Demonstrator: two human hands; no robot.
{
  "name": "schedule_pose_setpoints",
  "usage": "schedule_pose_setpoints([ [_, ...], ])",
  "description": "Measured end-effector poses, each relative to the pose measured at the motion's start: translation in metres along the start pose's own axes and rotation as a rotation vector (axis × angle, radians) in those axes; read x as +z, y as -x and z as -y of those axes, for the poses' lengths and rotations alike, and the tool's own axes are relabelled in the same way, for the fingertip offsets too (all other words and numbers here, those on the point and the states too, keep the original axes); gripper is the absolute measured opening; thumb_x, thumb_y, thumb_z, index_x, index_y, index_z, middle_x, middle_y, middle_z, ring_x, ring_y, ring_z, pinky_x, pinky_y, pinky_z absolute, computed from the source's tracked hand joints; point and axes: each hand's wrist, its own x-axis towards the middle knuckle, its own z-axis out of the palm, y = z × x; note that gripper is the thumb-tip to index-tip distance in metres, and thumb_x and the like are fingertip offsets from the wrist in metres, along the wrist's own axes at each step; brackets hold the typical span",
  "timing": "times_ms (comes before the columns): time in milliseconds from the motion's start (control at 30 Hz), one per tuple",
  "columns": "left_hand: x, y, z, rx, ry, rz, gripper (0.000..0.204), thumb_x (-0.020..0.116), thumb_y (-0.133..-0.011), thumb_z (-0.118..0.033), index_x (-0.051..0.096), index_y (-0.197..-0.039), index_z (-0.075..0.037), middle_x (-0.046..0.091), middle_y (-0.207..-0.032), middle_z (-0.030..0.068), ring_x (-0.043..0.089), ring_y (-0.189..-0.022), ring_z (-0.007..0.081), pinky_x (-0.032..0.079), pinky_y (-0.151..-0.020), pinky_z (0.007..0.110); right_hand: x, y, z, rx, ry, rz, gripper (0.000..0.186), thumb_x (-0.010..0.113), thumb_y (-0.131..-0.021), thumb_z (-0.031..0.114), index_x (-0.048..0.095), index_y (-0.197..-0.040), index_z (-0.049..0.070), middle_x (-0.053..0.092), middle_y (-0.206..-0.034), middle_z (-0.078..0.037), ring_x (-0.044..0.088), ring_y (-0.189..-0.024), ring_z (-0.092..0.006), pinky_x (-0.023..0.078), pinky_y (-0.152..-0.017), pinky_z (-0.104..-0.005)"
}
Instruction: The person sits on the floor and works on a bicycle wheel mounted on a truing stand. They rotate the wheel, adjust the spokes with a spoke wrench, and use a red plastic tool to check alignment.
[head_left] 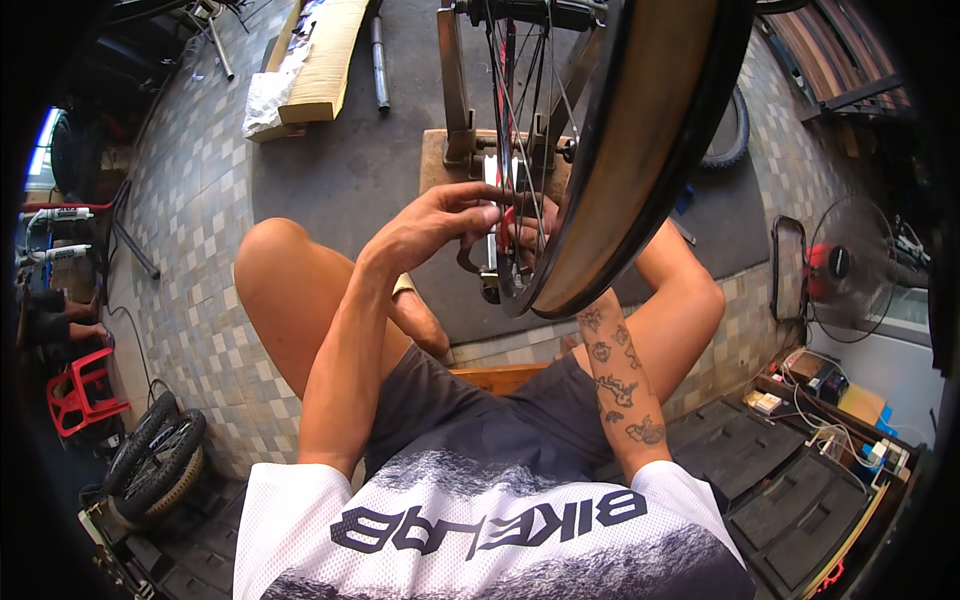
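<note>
A bicycle wheel stands upright in front of me, its black tire (640, 160) and tan rim bed (600, 185) rising to the top right. It is mounted in a metal wheel stand (457, 90) on a wooden base. My left hand (440, 220) is at the left side of the spokes, thumb and fingers closed together near the rim; what they pinch is unclear. Behind the spokes, my right hand (532, 228) is curled and partly hidden by the wheel. A small red tool (507, 230) shows at its fingers, its exact kind unclear.
An open cardboard box (310, 85) and a metal tube (379, 65) lie on the dark mat beyond. A fan (850, 265) stands at the right. Small wheels (155, 450) and a red plastic stool (85, 395) are at the left. Black cases (790, 510) sit at the lower right.
</note>
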Motion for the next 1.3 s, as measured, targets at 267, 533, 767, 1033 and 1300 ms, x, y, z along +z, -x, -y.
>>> schedule_pose_setpoints([
  [267, 0.017, -0.006, 0.009, 0.090, 0.020, -0.146, 0.032, 0.078, -0.098, -0.028, 0.073, -0.115, -0.001, 0.077, -0.098, 0.0034, 0.069, -0.090, 0.0089, 0.053, -0.075, 0.028, 0.010, 0.009, 0.017, -0.002, 0.076, -0.042, 0.048, 0.077, -0.096, 0.012, 0.048, -0.133, 0.003, 0.073, -0.112, -0.011, 0.069, -0.088, -0.0098, 0.052, -0.071, -0.0219],
  [533, 0.022, -0.021, 0.021, 0.382, -0.410, -0.448, 0.043, 0.073, -0.101, -0.037, 0.069, -0.119, 0.002, 0.075, -0.104, 0.0092, 0.073, -0.092, 0.0155, 0.060, -0.074, 0.033, 0.001, -0.003, 0.012, -0.301, 0.438, -0.164, 0.022, 0.077, -0.097, 0.009, 0.071, -0.114, -0.003, 0.076, -0.109, -0.007, 0.071, -0.096, -0.0124, 0.057, -0.087, -0.0269],
  [767, 0.020, -0.009, -0.001, 0.264, 0.172, -0.094, 0.080, 0.075, -0.100, -0.040, 0.039, -0.160, -0.001, 0.054, -0.150, 0.0163, 0.062, -0.130, 0.0264, 0.054, -0.104, 0.040, 0.006, -0.003, 0.012, -0.509, 0.385, -0.458, 0.020, 0.076, -0.097, 0.005, 0.073, -0.115, -0.003, 0.078, -0.104, -0.007, 0.072, -0.093, -0.0119, 0.059, -0.085, -0.0266],
  [1033, 0.024, -0.019, -0.003, 0.231, 0.079, -0.151, 0.079, 0.079, -0.096, -0.024, 0.040, -0.160, 0.000, 0.061, -0.143, 0.0170, 0.063, -0.127, 0.0240, 0.053, -0.104, 0.039, 0.015, 0.023, 0.007, -0.182, 0.203, -0.167, 0.020, 0.078, -0.096, 0.007, 0.073, -0.113, -0.002, 0.078, -0.105, -0.009, 0.073, -0.098, -0.0129, 0.058, -0.091, -0.0284],
  [1300, 0.020, -0.020, 0.012, 0.225, -0.020, -0.321, 0.054, 0.080, -0.096, -0.026, 0.060, -0.138, 0.001, 0.071, -0.112, 0.0050, 0.066, -0.098, 0.0162, 0.055, -0.083, 0.033, 0.005, 0.007, 0.004, -0.136, 0.155, -0.033, 0.044, 0.074, -0.098, 0.006, 0.054, -0.136, 0.000, 0.075, -0.112, -0.008, 0.072, -0.100, -0.0121, 0.057, -0.091, -0.0259],
])
